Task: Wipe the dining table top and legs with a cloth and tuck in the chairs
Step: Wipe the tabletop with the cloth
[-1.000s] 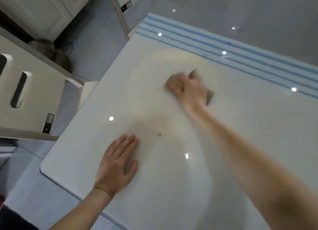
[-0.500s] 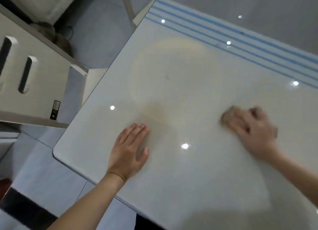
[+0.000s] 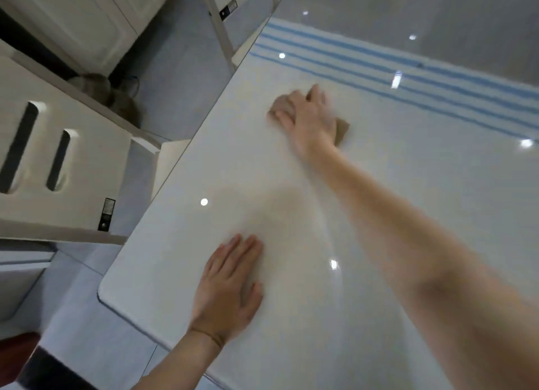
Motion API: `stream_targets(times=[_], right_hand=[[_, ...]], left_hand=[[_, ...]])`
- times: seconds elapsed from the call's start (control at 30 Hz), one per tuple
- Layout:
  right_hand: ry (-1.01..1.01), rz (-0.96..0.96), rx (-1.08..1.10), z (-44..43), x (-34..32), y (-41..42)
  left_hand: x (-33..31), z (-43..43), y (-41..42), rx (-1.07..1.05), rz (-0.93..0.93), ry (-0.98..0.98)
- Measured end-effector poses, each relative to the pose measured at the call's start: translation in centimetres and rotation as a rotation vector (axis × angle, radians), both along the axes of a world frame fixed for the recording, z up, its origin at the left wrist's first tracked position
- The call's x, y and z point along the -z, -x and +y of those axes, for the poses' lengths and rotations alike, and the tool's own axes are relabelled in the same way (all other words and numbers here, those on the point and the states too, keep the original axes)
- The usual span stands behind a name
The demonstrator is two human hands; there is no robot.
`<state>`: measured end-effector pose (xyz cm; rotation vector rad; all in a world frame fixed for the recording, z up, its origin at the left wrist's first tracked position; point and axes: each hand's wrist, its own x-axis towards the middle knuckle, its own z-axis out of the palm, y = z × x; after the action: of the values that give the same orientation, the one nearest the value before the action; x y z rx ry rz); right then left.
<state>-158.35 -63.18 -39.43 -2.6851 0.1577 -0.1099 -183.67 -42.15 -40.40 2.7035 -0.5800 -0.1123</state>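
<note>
A glossy white dining table top (image 3: pixel 379 191) with blue stripes along its far side fills the view. My right hand (image 3: pixel 309 118) is stretched out over the far left part of the top and presses a tan cloth (image 3: pixel 341 130) flat against it; most of the cloth is hidden under the palm and fingers, and the hand is blurred. My left hand (image 3: pixel 230 287) lies flat on the table near its near left corner, fingers straight and together, holding nothing.
A white chair (image 3: pixel 58 168) with two slots in its backrest stands off the table's left edge. Another white chair frame (image 3: pixel 221 19) stands at the far left corner. White cabinets (image 3: pixel 87 19) and a grey tiled floor lie beyond.
My right hand has swept the cloth from the right-middle of the table back to the far left part. My left hand has stayed flat in its place.
</note>
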Motion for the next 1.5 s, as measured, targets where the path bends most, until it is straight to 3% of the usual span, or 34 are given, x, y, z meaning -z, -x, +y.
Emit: stream_targets(times=[0.13, 0.2, 0.3, 0.43, 0.67, 0.77, 0.9, 1.03, 1.27, 1.4, 1.5], right_hand=[[0.01, -0.055, -0.396, 2.7, 0.3, 9.4], [0.014, -0.104, -0.475, 0.5, 0.4, 13.8], [0.021, -0.126, -0.411, -5.2, 0.7, 18.5], [-0.008, -0.107, -0.15, -8.2, 0.5, 19.4], [-0.04, -0.084, 0.153, -7.2, 0.4, 17.1], [-0.046, -0.081, 0.221, -7.0, 0.1, 15.5], [-0.037, -0.102, 0.316, -7.3, 0.6, 11.4], [-0.063, -0.116, 0.347, -7.3, 1.1, 5.7], [0.034, -0.122, 0.437, -4.0, 0.6, -10.0], [0.008, -0.111, 0.265, 2.8, 0.5, -15.0], [0.01, -0.112, 0.017, 6.9, 0.7, -10.6]], left_hand=[[0.0, 0.0, 0.0, -0.024, 0.012, 0.008], [-0.2, -0.1, 0.1, -0.034, 0.011, 0.013], [-0.5, -0.1, 0.0, -0.031, 0.014, 0.015], [-0.9, -0.2, -0.2, -0.028, 0.038, 0.016], [-1.9, 0.3, -0.9, 0.016, 0.124, 0.089], [-3.7, 2.1, -5.7, 0.066, 0.023, 0.116], [-4.2, 6.1, -14.8, -0.118, -0.03, 0.035], [-1.0, 8.4, -18.7, -0.078, 0.066, -0.094], [0.3, 9.0, -18.8, -0.057, 0.038, -0.007], [0.4, 9.2, -18.9, -0.044, 0.031, 0.027], [0.3, 9.2, -18.9, -0.05, 0.048, 0.039]])
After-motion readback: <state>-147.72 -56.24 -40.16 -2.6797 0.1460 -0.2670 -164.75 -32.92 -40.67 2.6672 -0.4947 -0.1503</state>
